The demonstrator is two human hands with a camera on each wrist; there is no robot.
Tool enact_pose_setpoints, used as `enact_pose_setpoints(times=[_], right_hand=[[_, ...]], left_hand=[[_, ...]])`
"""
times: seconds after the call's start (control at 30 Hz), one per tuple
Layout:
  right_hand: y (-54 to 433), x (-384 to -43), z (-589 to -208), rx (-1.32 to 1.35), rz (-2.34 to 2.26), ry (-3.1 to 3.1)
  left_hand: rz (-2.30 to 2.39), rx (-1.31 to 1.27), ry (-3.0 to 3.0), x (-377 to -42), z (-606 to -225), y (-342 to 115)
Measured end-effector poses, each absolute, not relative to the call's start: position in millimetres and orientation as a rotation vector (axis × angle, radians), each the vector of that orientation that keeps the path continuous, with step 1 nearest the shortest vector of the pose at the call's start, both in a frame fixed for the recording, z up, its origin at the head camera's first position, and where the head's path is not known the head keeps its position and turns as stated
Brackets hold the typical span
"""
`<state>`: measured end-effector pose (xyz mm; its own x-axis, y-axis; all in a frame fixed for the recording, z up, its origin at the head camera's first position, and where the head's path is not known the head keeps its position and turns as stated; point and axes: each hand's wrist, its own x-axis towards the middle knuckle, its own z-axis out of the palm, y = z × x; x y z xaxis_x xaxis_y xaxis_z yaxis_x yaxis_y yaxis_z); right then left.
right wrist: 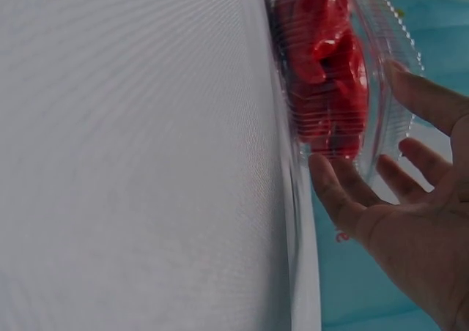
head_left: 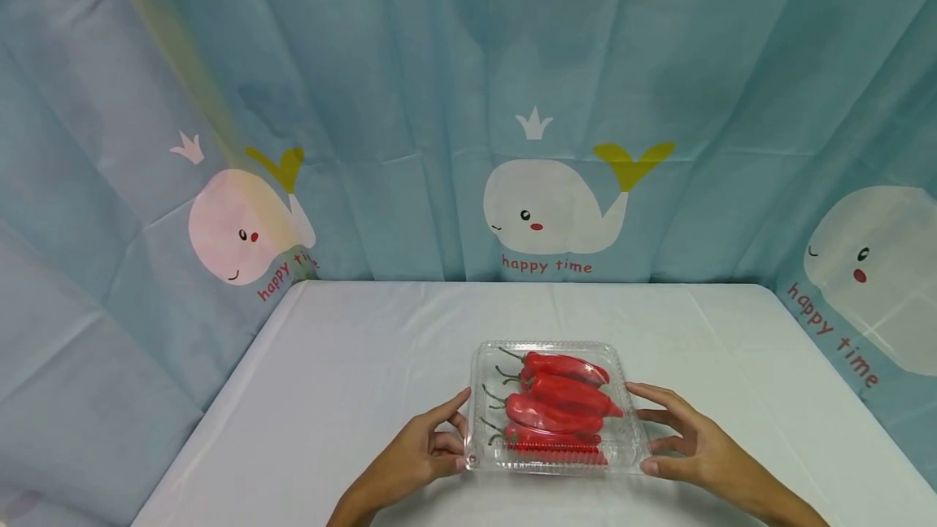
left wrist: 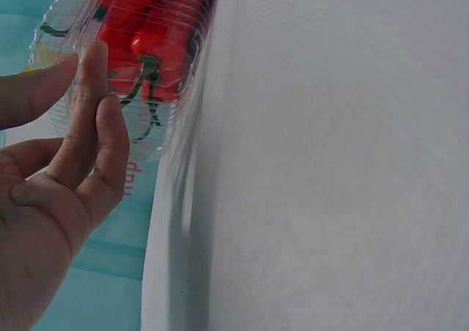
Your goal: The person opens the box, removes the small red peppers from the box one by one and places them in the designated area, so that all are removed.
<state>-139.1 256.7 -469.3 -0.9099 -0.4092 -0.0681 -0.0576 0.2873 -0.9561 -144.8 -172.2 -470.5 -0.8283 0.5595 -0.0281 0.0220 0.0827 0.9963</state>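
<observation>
A clear plastic clamshell box (head_left: 626, 447) with ridged walls sits at the front middle of the white table. Several red peppers (head_left: 558, 411) with thin green stems lie side by side inside it, the stems toward the left. My left hand (head_left: 405, 455) grips the box's left side, thumb by the near corner and a fingertip farther up the edge. On the opposite side, my right hand (head_left: 706, 447) holds the box with its thumb at the near corner and fingers spread along the wall. Both wrist views show fingertips right at the plastic rim.
A white cloth covers the table (head_left: 351, 364). Blue curtains (head_left: 410, 104) printed with white whales and "happy time" hang behind it and along both sides.
</observation>
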Motion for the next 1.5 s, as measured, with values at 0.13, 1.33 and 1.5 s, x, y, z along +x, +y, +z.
enact_pose_setpoints(times=[0.13, 1.33, 1.5], right_hand=[[257.4, -139.2, -468.7, -0.391, -1.646, 2.255], [259.5, -140.9, -470.7, -0.398, -1.654, 2.23], [260.2, -140.5, -470.6, -0.432, -1.659, 2.23]], left_hand=[[1.795, 0.572, 1.996, -144.5, -470.7, -170.4], [1.783, 0.535, 1.988, -141.2, -469.0, -171.1], [1.769, 0.557, 1.959, -142.6, -468.2, -173.2]])
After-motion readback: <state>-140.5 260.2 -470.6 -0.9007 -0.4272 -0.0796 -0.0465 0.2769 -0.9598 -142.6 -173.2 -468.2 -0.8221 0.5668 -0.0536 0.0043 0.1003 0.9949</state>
